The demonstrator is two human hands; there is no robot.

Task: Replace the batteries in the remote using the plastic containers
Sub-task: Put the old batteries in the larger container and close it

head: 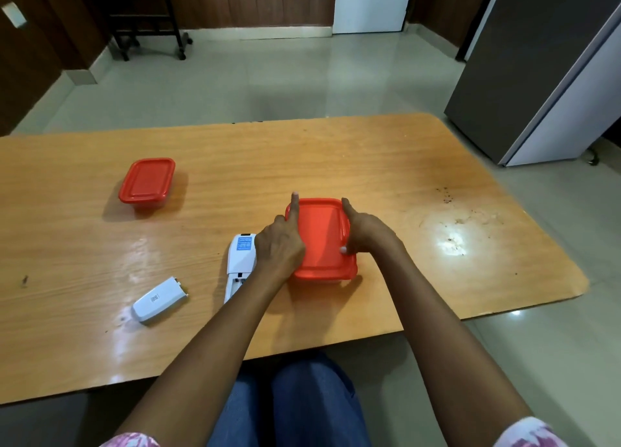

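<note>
Two red-lidded plastic containers on wooden table (369, 164): near container (321, 238) at centre, lid on; far container (148, 181) well apart at left, lid on. One white remote (240, 262) face down, battery bay exposed, partly hidden by left forearm; blue label, text unreadable. One detached battery cover (158, 300) lying near remote, small print unreadable. Left hand (279, 245) flat on near container's left edge, forefinger extended. Right hand (366, 231) clamped on its right edge. Grey refrigerator (537, 77) beyond table.
</note>
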